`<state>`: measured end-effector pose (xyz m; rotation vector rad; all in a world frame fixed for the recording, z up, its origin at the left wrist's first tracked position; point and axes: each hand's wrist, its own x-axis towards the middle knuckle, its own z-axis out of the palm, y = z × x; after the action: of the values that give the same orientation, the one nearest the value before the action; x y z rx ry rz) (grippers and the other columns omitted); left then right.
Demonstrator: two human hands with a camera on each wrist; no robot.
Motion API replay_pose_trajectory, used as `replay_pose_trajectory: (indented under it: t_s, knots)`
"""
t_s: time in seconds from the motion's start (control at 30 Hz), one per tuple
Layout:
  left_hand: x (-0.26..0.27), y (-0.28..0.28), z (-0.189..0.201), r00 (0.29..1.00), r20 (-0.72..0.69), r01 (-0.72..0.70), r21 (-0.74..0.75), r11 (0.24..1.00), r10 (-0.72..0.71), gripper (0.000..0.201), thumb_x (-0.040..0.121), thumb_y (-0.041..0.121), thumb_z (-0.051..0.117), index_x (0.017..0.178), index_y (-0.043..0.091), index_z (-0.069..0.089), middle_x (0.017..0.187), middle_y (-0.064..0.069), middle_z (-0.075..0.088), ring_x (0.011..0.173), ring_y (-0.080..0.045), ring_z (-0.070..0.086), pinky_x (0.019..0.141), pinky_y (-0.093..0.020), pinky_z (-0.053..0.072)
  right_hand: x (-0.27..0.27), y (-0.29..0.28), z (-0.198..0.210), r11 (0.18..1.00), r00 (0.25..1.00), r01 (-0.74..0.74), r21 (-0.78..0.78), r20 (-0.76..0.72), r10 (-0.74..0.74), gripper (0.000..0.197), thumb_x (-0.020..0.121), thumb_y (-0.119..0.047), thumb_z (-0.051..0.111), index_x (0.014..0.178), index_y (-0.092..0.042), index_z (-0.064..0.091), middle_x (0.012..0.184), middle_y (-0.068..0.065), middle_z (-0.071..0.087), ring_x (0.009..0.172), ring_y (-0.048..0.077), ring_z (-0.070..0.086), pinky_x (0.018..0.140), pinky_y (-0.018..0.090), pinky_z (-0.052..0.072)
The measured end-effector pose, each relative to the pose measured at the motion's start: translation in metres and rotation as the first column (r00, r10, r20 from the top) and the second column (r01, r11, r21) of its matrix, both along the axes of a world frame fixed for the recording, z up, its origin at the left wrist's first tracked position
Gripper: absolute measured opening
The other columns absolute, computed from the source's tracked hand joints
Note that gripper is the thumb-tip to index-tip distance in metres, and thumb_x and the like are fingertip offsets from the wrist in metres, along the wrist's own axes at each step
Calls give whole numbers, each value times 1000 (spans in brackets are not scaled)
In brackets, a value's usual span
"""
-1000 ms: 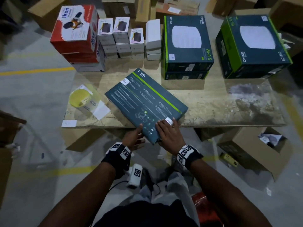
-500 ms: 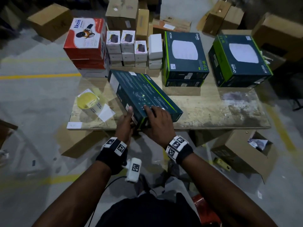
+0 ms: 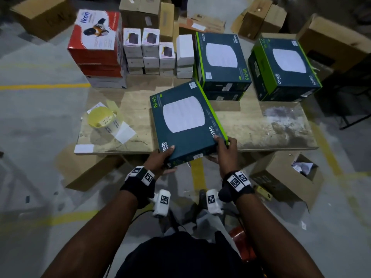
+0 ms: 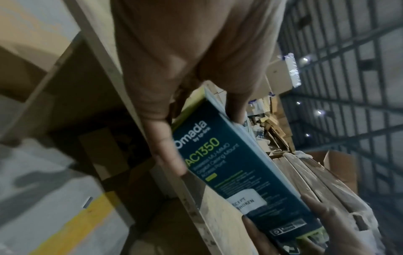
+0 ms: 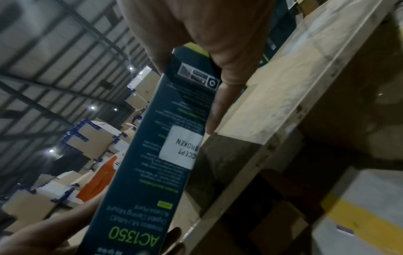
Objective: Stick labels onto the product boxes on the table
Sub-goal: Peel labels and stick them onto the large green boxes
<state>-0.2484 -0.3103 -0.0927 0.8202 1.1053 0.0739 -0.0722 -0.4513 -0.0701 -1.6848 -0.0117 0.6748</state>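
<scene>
1. The left hand [image 3: 160, 160] grips the near left corner of the dark teal router box [image 3: 186, 125], thumb on the printed top and fingers curled under it; the right hand [image 3: 222, 151] clamps the near right corner the same way.
2. The box is face-up, its near edge lifted off and overhanging the front of the desk [image 3: 271, 135], its far end low over the wood. A white label [image 5: 182, 146] already sits on the near side panel.
3. Judged from this, labelling of this box looks done, and the step in hand is carrying it away.
4. The next move probably calls for setting it on one of the matching stacks, either the nearer stack [image 3: 220, 63] or the far right stack [image 3: 285, 67], squared to the box below.
5. The yellow label roll [image 3: 100, 117] lies well apart on the left, with loose labels [image 3: 124, 133] beside it.
6. Red boxes [image 3: 96, 45] and small white boxes [image 3: 150, 51] line the back; nothing blocks the way to the stacks.
</scene>
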Motion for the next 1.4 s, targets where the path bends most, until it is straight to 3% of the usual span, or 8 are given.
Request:
replay_pose_trajectory:
  t_s: [0.17, 0.3, 0.4, 0.53, 0.7, 0.83, 1.03, 1.4]
  knots:
    - [0, 1, 3, 993, 104, -74, 127, 989, 61, 41, 81, 37, 78, 116, 23, 61, 94, -4, 71, 71, -20, 64, 53, -26, 50, 3, -13, -14, 951, 895, -175, -253, 361, 261, 48, 86, -45, 74, 127, -26, 60, 125, 2, 61, 118, 22, 58, 99, 45, 51]
    - [-11, 7, 18, 991, 111, -102, 232, 967, 77, 40, 92, 26, 68, 130, 31, 56, 111, -3, 73, 91, -23, 71, 72, -32, 55, -2, -12, -2, 964, 937, -199, -174, 253, 239, 72, 80, -41, 83, 141, -22, 50, 131, -2, 60, 121, 16, 58, 104, 45, 50]
    - [-21, 17, 42, 974, 186, -166, 208, 964, 128, 42, 95, 18, 64, 135, 27, 57, 119, -7, 72, 99, -24, 72, 82, -39, 60, -1, -6, 12, 948, 902, -278, -156, 296, 313, 72, 66, -57, 88, 128, -36, 60, 127, -5, 62, 120, 16, 59, 100, 46, 53]
    - [-33, 20, 84, 964, 223, -198, 246, 949, 144, 36, 96, 20, 60, 130, 33, 61, 110, 2, 73, 84, -13, 69, 57, -20, 54, 5, 2, 42, 935, 874, -349, -57, 341, 347, 72, 67, -33, 94, 130, -22, 60, 119, -8, 71, 108, 7, 67, 93, 40, 58]
    - [-27, 30, 121, 955, 277, -212, 384, 899, 107, 55, 92, 24, 67, 142, 38, 50, 117, 9, 73, 104, -15, 70, 79, -27, 57, 15, 8, 78, 943, 846, -331, 26, 450, 285, 63, 74, -46, 87, 127, -25, 60, 117, -10, 71, 107, 9, 68, 91, 41, 58]
    - [18, 34, 147, 939, 341, -207, 464, 861, 42, 62, 93, 14, 64, 145, 41, 40, 93, 13, 77, 85, -4, 72, 70, -21, 56, 41, 15, 97, 971, 861, -199, 135, 496, 107, 40, 87, -46, 75, 120, -28, 62, 111, -8, 72, 99, 15, 69, 85, 46, 59]
    - [134, 59, 149, 924, 382, -192, 472, 860, -3, 61, 95, 5, 61, 148, 25, 41, 112, -4, 72, 89, -9, 72, 68, -21, 56, 136, 28, 89, 968, 906, -102, 227, 424, -4, 44, 88, -29, 79, 125, -13, 61, 115, 1, 73, 104, 19, 70, 86, 36, 59]
    - [337, 128, 82, 981, 176, -47, 607, 793, -76, 65, 94, 36, 60, 153, 22, 36, 146, -1, 53, 133, -18, 52, 115, -46, 38, 338, 85, 35, 979, 948, -136, 151, 308, 84, 47, 88, -29, 79, 127, -13, 59, 119, 0, 73, 109, 15, 69, 93, 38, 57]
